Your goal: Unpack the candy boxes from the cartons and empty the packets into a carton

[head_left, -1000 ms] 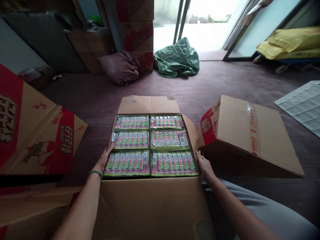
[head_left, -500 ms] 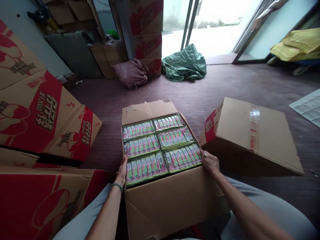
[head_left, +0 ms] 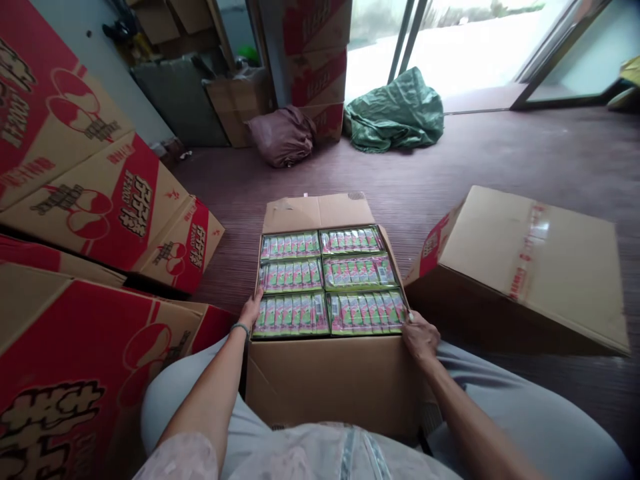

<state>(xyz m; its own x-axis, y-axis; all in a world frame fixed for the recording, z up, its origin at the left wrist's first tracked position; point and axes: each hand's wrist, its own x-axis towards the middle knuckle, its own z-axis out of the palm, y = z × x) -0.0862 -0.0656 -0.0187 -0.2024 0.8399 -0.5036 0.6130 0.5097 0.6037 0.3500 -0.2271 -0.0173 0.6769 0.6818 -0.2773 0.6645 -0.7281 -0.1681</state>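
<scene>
An open cardboard carton (head_left: 330, 373) stands in front of me, between my knees. Several clear-wrapped packs (head_left: 287, 275) of green and pink sachets fill it in two columns. My left hand (head_left: 251, 310) is closed on the carton's left edge, with a bracelet at the wrist. On the opposite side, my right hand (head_left: 421, 333) grips the right edge near the front corner, fingers partly hidden behind the wall. The carton's far flap (head_left: 320, 212) lies folded outward.
A taped carton (head_left: 530, 260) sits on the floor at right. Red printed cartons (head_left: 100, 200) are stacked at left. Farther back lie a maroon sack (head_left: 283, 135) and a green sack (head_left: 395, 113), beside more stacked cartons (head_left: 317, 87) and a bright doorway (head_left: 480, 60).
The open carton has turned slightly and now sits squarer to me, both hands still on its edges. My view has shifted left and tilted down, showing more of my lap.
</scene>
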